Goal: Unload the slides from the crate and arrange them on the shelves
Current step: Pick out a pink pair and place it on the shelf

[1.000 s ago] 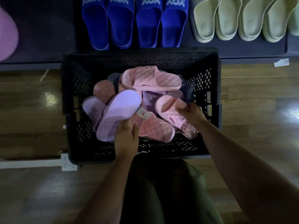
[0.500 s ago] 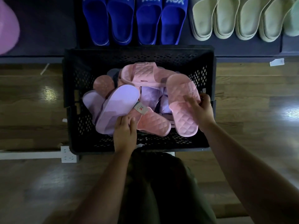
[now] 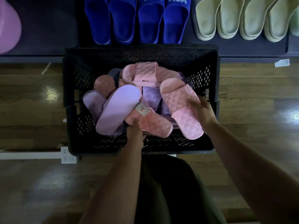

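A black perforated crate (image 3: pixel 76 97) stands on the floor in front of me, holding several pink and lilac quilted slides. My right hand (image 3: pixel 202 112) grips one pink slide (image 3: pixel 179 104) by its right edge, lifted above the pile at the crate's right side. My left hand (image 3: pixel 135 131) grips the near end of another pink slide (image 3: pixel 155 124) low in the crate, next to a paper tag (image 3: pixel 142 109). A lilac slide (image 3: pixel 117 109) lies sole up to the left of that hand. One more pink slide (image 3: pixel 145 75) tops the pile at the back.
On the dark shelf (image 3: pixel 48 29) behind the crate, several blue slides (image 3: pixel 135 20) and several pale green slides (image 3: pixel 242 18) stand in rows. A lilac slide (image 3: pixel 8 25) sits at far left. A white power strip (image 3: pixel 68 156) lies on the wooden floor by the crate's near left corner.
My right hand has pulled a pink slide out of the pile and raised it at the crate's right side. My left hand has shifted from the lilac sole onto the lower pink slide.
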`<state>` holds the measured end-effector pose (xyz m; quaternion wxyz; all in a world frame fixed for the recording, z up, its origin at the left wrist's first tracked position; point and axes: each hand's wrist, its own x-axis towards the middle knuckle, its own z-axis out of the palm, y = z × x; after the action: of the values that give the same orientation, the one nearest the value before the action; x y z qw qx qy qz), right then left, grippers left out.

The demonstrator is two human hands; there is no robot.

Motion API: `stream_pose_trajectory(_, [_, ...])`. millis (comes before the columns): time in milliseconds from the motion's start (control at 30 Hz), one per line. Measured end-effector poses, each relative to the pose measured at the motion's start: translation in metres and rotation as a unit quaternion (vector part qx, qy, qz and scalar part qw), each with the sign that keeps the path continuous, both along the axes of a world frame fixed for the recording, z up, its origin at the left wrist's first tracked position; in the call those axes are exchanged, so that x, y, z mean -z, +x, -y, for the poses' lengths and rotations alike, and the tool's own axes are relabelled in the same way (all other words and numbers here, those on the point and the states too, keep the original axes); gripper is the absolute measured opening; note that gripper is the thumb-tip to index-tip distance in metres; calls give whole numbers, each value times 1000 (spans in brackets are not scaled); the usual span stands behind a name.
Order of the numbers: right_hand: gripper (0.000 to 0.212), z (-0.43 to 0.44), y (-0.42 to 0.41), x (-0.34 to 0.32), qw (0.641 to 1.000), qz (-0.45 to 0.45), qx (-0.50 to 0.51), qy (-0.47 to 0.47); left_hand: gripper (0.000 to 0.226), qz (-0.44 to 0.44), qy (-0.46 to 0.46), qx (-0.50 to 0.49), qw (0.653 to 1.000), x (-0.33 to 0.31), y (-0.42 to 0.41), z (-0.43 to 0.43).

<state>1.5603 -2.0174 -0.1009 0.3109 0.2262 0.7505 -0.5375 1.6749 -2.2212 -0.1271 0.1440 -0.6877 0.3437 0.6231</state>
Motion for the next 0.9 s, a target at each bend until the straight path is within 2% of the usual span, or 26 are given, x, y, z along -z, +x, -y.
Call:
stream_pose_trajectory(67, [31,1,2,1,1000,-2,9,-4,48,-10,9,-41,999,2,-5,-4])
stream_pose_trajectory(133, [24,4,4,-4,1000,-2,19,-8,33,-31,9,-54,998,0,-7,-7])
stream_pose_trajectory(233, [26,8,10,-16,1000,-1,20,-8,14,-51,9,-49,997,-15,-5,-11])
stream_pose_trajectory(333, [26,9,17,-31,1000,8,26,9,28,-65,8,-76,995,-36,7,-13])
stream_pose_trajectory(467, [32,10,26,-65,999,9,15,47,32,-29,-14,-59,998,-72,28,-6])
stream_pose_trajectory(600, [38,18,35,-109,997,10,-2,79,30,-30,-88,54,994,-111,46,-5])
stream_pose_trajectory(733, [37,28,43,-151,998,6,9,64,56,-104,-161,208,959,-164,39,-6])
stream_pose_trajectory(800, [34,32,44,-175,998,-9,21,60,45,-109,-200,256,939,-193,28,-3])
stream_pose_trajectory(900, [32,34,43,-221,995,-48,56,64,29,-129,-234,263,927,-238,13,2])
